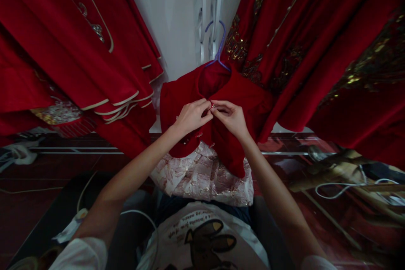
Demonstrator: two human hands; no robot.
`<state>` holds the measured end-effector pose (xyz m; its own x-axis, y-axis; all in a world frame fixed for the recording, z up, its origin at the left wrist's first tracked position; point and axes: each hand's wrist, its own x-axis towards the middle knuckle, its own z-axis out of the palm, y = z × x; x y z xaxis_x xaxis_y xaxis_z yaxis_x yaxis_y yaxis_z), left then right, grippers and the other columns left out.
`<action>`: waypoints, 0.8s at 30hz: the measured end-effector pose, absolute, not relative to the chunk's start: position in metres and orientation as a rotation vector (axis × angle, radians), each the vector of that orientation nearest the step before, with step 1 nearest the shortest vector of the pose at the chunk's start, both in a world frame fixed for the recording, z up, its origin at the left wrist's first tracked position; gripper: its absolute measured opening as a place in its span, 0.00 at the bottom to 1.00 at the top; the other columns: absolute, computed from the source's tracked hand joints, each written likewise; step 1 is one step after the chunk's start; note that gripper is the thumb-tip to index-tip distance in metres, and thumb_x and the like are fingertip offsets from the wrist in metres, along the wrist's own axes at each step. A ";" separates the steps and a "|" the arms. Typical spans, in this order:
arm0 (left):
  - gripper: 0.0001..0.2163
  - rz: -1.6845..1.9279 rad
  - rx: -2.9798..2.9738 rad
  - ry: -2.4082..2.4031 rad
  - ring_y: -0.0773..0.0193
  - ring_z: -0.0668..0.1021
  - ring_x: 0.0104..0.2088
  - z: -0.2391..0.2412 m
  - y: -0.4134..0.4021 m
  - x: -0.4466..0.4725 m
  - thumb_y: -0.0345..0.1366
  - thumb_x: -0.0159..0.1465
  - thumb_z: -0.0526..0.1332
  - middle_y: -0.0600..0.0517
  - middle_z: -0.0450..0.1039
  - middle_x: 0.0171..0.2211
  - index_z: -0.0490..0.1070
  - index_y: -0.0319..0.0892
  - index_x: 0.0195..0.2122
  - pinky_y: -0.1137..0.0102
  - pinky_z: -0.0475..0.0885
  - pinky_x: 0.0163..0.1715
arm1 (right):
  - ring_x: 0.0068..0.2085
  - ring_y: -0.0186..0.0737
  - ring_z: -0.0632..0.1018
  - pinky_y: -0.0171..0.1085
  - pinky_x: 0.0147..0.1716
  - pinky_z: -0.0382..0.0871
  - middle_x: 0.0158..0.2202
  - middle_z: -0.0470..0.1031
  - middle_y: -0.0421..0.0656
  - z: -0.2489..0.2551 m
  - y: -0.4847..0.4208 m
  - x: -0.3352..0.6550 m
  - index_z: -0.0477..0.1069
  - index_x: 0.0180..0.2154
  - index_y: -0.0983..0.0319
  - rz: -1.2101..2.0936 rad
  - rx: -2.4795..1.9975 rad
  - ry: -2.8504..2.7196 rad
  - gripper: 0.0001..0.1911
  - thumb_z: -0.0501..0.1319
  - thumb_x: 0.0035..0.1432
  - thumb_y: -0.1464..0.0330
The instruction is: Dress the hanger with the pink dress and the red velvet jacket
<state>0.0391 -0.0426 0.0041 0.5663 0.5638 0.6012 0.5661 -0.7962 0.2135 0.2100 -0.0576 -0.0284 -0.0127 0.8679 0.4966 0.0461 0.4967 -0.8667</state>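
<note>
I had both hands up at the front of a short red jacket [253,103] that hung on a purple hanger [219,46] straight before me. My left hand [191,117] and my right hand [230,119] met just below the collar, thumb tips almost touching. The fingers [202,104] of my left hand were pinched shut on the left front edge of the red jacket, and those of my right hand were curled shut on the right front edge. Between them sat a small shiny fastening [213,106], too small for me to tell whether it was done up.

The two front panels of the red jacket fell apart lower down. Behind that gap hung a pale patterned fabric [202,177] with a gold sheen, reaching down toward my lap.

Heavy red robes with cream piping [79,50] hung to my left. More red garments with gold embroidery [316,42] hung to my right, and one of them touched the shoulder of the red jacket. A white wall [177,12] showed between them. A white cable [335,188] lay on the dark glossy floor [38,198] at the lower right.
</note>
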 end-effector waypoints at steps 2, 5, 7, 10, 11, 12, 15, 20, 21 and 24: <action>0.03 -1.117 -2.773 -1.050 0.65 0.75 0.32 0.001 -0.043 0.041 0.33 0.63 0.57 0.51 0.71 0.33 0.69 0.41 0.35 0.72 0.70 0.33 | 0.44 0.39 0.78 0.42 0.45 0.77 0.46 0.76 0.45 -0.030 -0.059 0.209 0.74 0.47 0.58 0.752 -0.853 -1.487 0.16 0.65 0.55 0.65; 0.04 -1.437 -2.834 -1.178 0.66 0.77 0.34 -0.009 -0.045 0.045 0.33 0.64 0.57 0.50 0.74 0.35 0.70 0.41 0.36 0.71 0.73 0.36 | 0.51 0.41 0.74 0.42 0.48 0.76 0.55 0.68 0.47 -0.038 -0.069 0.204 0.66 0.56 0.55 0.665 -0.870 -1.527 0.25 0.62 0.57 0.68; 0.07 -1.752 -2.914 -1.282 0.66 0.79 0.36 -0.018 -0.046 0.047 0.36 0.66 0.55 0.50 0.76 0.37 0.71 0.41 0.38 0.71 0.76 0.37 | 0.59 0.44 0.69 0.45 0.54 0.72 0.63 0.59 0.48 -0.046 -0.079 0.198 0.54 0.64 0.52 0.614 -0.856 -1.593 0.37 0.62 0.55 0.68; 0.14 -2.118 -3.042 -1.381 0.65 0.80 0.38 -0.027 -0.050 0.048 0.44 0.68 0.53 0.47 0.76 0.42 0.72 0.40 0.42 0.69 0.79 0.37 | 0.68 0.51 0.53 0.53 0.64 0.58 0.70 0.42 0.49 -0.062 -0.091 0.189 0.37 0.69 0.55 0.454 -0.831 -1.787 0.55 0.67 0.49 0.67; 0.16 -2.181 -3.072 -1.393 0.64 0.80 0.38 -0.029 -0.052 0.049 0.46 0.68 0.53 0.46 0.76 0.43 0.72 0.40 0.42 0.69 0.79 0.37 | 0.70 0.53 0.49 0.54 0.66 0.53 0.71 0.39 0.49 -0.066 -0.094 0.187 0.34 0.69 0.56 0.380 -0.838 -1.838 0.57 0.67 0.48 0.67; 0.18 -2.213 -3.091 -1.408 0.64 0.80 0.39 -0.029 -0.053 0.049 0.48 0.68 0.53 0.45 0.76 0.44 0.73 0.39 0.43 0.69 0.80 0.37 | 0.70 0.53 0.47 0.55 0.66 0.51 0.71 0.37 0.49 -0.069 -0.096 0.187 0.33 0.70 0.58 0.318 -0.859 -1.867 0.56 0.66 0.48 0.68; 0.21 -2.200 -3.113 -1.496 0.63 0.80 0.39 -0.027 -0.057 0.048 0.51 0.67 0.53 0.43 0.76 0.47 0.74 0.38 0.43 0.70 0.80 0.35 | 0.65 0.50 0.63 0.50 0.58 0.65 0.68 0.50 0.51 -0.070 -0.101 0.197 0.36 0.69 0.57 0.291 -1.006 -1.818 0.46 0.56 0.54 0.74; 0.24 -2.141 -3.164 -1.635 0.58 0.80 0.44 -0.028 -0.060 0.049 0.53 0.67 0.51 0.40 0.73 0.53 0.74 0.38 0.48 0.70 0.80 0.34 | 0.30 0.37 0.77 0.37 0.34 0.73 0.36 0.77 0.43 -0.041 -0.114 0.239 0.61 0.60 0.59 0.346 -1.355 -1.815 0.30 0.57 0.54 0.73; 0.23 -2.152 -3.179 -1.637 0.57 0.79 0.46 -0.030 -0.060 0.050 0.52 0.67 0.51 0.40 0.72 0.55 0.74 0.39 0.49 0.69 0.80 0.34 | 0.29 0.37 0.77 0.37 0.33 0.72 0.34 0.77 0.42 -0.033 -0.118 0.247 0.65 0.56 0.60 0.308 -1.389 -1.772 0.26 0.59 0.55 0.72; 0.22 -2.201 -3.199 -1.608 0.54 0.78 0.50 -0.033 -0.064 0.054 0.51 0.67 0.53 0.41 0.69 0.58 0.72 0.41 0.52 0.69 0.80 0.35 | 0.34 0.37 0.78 0.35 0.35 0.72 0.35 0.76 0.42 -0.013 -0.132 0.257 0.69 0.49 0.59 0.326 -1.330 -1.634 0.17 0.61 0.57 0.68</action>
